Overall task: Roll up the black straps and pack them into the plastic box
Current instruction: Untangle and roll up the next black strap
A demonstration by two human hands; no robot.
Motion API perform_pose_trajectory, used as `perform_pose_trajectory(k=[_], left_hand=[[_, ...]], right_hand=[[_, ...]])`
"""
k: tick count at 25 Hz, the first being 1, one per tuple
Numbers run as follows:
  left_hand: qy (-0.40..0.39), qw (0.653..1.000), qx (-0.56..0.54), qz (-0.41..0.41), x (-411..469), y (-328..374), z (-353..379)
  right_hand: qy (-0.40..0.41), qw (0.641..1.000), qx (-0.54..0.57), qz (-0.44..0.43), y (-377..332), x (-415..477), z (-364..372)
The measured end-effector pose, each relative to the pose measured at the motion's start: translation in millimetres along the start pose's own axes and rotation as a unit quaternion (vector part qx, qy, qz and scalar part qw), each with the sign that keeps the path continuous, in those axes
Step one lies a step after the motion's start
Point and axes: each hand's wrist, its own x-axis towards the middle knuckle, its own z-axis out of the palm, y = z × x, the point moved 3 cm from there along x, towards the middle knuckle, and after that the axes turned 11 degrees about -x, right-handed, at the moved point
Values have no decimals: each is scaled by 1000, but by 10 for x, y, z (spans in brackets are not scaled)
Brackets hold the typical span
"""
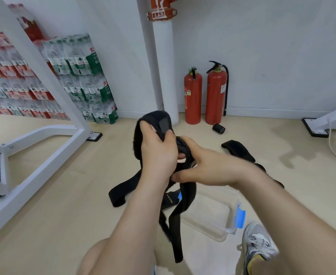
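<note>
Over pale floor (63,215), left hand (159,155) and right hand (208,167) (fingers curled) clutch one black strap (157,118) near one plastic box (229,231).

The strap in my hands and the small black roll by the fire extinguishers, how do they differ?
The strap hangs long and loose, ends trailing down; the roll is wound into a small tight cylinder. The strap is held by the left hand and right hand; the roll lies untouched on the floor near the fire extinguishers. Both are black.
</note>
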Motion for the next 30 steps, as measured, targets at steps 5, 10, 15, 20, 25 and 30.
perform_pose_trajectory(k=[5,10,15,20,25,30], left_hand=[[-136,974,151,104,3,135,-26],[-67,916,365,155,155,179,-241],[-83,966,245,-29,132,31,-316],[-263,950,83,-147,-166,-164,26],[-123,990,-39,-53,-70,-216,28],[-38,984,-149,-94,110,-166,-148]], right_hand=[[101,993,64,6,319,188,57],[-116,971,206,-28,327,-14,-231],[36,938,345,14,354,31,-346],[191,908,368,64,365,146,-276],[168,933,317,9,192,96,-202],[116,989,91,-13,167,138,-20]])
